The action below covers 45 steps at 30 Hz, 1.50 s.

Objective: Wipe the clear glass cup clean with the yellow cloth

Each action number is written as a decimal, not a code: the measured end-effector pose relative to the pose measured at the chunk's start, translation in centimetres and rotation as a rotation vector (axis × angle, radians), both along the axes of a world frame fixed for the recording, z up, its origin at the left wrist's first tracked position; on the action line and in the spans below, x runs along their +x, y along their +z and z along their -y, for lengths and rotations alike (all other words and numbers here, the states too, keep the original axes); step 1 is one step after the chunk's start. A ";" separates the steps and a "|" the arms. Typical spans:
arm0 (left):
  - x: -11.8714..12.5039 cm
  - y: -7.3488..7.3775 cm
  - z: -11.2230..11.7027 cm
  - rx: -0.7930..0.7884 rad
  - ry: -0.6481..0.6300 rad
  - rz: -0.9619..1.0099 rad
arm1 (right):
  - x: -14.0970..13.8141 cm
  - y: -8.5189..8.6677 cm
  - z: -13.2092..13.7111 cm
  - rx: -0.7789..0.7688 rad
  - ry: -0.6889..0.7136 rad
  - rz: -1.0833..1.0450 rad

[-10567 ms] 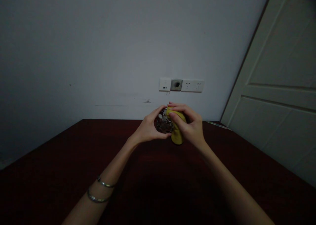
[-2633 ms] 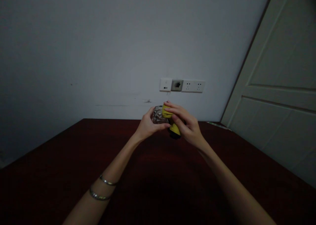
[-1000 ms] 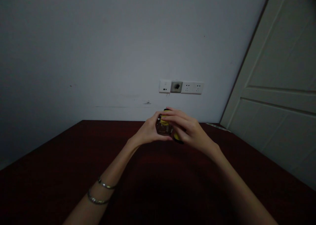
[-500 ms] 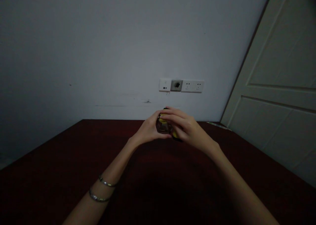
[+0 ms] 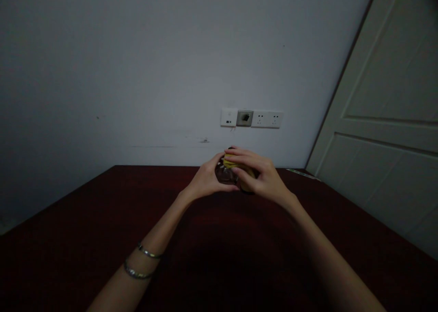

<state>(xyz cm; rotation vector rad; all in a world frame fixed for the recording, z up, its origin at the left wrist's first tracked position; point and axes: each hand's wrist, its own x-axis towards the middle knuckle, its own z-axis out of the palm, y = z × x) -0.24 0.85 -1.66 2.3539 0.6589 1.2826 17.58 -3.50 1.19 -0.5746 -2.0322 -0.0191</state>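
Above the dark red tabletop, my left hand is wrapped round a clear, glass-like vessel whose round end faces me. My right hand grips a yellow cloth with dark edges and presses it against the vessel's upper right side. More yellow shows below the right fingers. The far side of the vessel is hidden behind the hands, and its exact kind is hard to tell in the dim light.
A pale wall stands behind the table, with a row of sockets on it. At the right a panelled door borders the table. A thin flat strip lies at the back right edge.
My right hand has shifted slightly and its fingers have turned over the vessel, so more of the yellow cloth shows along its top. The left hand has hardly moved.
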 end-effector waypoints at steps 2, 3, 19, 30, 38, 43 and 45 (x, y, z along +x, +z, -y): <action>0.1 -0.1 0.0 -0.069 -0.001 0.038 | -0.2 0.1 0.2 0.029 0.032 0.027; 0.1 -0.1 0.0 -0.105 -0.011 0.056 | -0.3 0.1 0.3 0.037 0.052 0.034; 0.1 0.1 -0.4 -0.139 -0.020 0.131 | -0.6 -0.4 -0.2 -0.001 0.121 -0.096; 0.5 0.6 0.1 -0.240 -0.161 0.244 | -0.2 -0.2 -0.5 -0.135 0.131 -0.310; 0.3 0.6 -0.1 -0.211 -0.123 0.268 | -0.4 0.7 0.9 -0.066 0.203 -0.111; 0.3 1.0 0.4 -0.224 -0.150 0.239 | 0.0 0.1 -0.2 -0.154 0.133 -0.279; 0.4 1.0 0.4 -0.224 -0.151 0.243 | -0.1 0.0 -0.3 -0.153 0.117 -0.314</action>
